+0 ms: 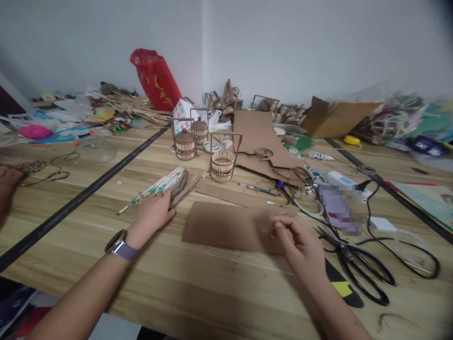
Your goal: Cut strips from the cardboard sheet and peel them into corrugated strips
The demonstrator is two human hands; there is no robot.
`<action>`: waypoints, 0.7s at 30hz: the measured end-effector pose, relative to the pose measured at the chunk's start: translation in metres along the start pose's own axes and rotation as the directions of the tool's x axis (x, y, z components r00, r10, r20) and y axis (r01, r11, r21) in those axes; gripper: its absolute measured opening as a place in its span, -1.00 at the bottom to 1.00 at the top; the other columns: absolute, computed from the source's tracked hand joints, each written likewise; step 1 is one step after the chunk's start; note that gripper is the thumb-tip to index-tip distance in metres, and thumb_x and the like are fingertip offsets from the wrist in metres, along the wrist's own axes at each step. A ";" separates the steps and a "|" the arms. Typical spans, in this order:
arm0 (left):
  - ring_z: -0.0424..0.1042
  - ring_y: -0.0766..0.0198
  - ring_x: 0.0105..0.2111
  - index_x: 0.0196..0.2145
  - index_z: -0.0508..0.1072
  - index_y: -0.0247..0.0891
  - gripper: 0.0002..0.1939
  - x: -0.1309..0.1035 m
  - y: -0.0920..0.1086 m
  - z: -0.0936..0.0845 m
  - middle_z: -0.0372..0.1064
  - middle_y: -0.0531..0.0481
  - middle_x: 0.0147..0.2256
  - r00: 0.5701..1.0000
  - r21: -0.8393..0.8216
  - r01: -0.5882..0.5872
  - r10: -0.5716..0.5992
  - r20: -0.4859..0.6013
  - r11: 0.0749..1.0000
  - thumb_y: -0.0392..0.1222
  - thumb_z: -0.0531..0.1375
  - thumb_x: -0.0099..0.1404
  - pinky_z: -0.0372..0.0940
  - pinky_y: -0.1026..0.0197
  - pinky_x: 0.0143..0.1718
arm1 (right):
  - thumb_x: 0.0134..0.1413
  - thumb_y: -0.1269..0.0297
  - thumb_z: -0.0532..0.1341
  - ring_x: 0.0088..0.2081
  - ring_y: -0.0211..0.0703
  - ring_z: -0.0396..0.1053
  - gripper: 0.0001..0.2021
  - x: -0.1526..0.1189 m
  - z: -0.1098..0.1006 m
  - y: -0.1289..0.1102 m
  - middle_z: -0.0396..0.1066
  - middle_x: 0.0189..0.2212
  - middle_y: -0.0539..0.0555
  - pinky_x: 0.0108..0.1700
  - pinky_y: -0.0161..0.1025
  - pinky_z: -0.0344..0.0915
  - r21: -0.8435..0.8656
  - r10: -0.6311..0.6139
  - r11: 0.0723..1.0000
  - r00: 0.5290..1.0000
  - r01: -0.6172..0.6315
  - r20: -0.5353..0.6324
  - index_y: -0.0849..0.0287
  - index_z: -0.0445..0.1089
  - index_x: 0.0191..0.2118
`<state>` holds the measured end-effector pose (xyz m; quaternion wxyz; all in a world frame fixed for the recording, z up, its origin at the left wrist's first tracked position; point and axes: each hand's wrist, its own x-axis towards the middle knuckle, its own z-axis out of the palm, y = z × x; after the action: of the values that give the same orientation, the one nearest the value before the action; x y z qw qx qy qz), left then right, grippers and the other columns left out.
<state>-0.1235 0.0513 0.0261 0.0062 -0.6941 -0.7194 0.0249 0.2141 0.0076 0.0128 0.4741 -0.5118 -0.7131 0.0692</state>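
My left hand, wearing a watch at the wrist, lies over a small pile of dark brown strips and paper-wrapped chopsticks. Its fingertips are mostly hidden, so their grip does not show. Above the right part of a flat brown cardboard piece, my right hand is closed in a pinch, thumb against forefinger. Whatever sits in that pinch, if anything, is too small to make out. Beyond the cardboard stands a small open slatted basket with a square handle.
Two lidded baskets stand farther back. Black-handled scissors, a pen, a blurred-out flat item and cables lie to the right. Larger cardboard and a red bag are behind. Another person's hand shows at far left.
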 end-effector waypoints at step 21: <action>0.35 0.32 -0.56 -0.35 0.36 -0.30 -0.73 0.032 -0.022 -0.032 0.43 0.02 -0.50 0.993 -0.921 0.097 -0.102 0.062 0.379 -0.08 0.24 0.03 0.31 0.28 -0.51 | 0.21 0.48 0.05 -0.17 -0.11 0.49 -0.74 0.015 -0.046 0.012 0.52 -0.22 0.08 -0.16 -0.20 0.36 -0.295 -0.322 0.897 0.944 0.329 0.073 0.06 0.40 -0.13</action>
<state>-0.1452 0.0832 0.0577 -0.3762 -0.5366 -0.6527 -0.3801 0.2556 0.0076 0.0398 0.3866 -0.4513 -0.7959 -0.1156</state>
